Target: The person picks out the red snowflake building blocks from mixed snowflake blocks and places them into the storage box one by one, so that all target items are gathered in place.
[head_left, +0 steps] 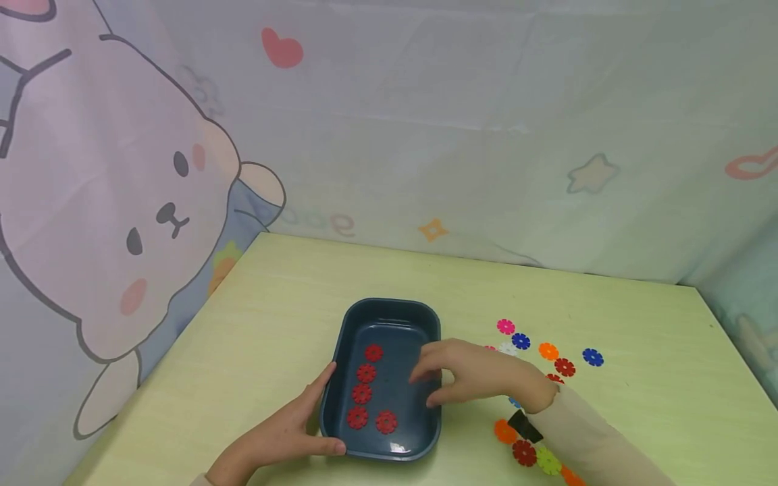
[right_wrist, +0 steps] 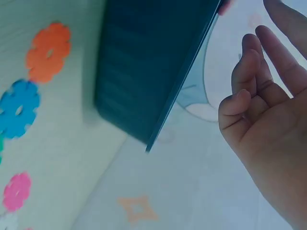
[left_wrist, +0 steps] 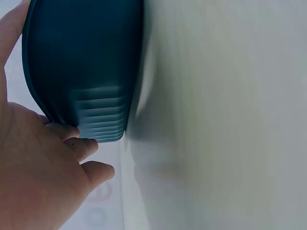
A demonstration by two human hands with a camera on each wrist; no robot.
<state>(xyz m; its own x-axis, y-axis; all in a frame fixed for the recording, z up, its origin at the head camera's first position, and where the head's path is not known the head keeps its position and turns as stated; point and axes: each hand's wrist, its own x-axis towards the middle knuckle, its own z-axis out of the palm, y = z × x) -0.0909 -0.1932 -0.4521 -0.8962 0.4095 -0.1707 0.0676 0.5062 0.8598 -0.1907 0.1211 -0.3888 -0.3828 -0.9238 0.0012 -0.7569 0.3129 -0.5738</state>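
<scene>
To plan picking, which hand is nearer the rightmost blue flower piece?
Right: the right hand reaches over the tray, left of the blue piece; the left hand is farther, at the tray's left side.

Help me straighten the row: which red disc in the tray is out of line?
The rightmost disc, at the near end of the tray; the other four form a slanting row.

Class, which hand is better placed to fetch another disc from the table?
Probably the right hand: it looks empty and is nearer the loose discs, while the left hand holds the tray on the opposite side.
</scene>
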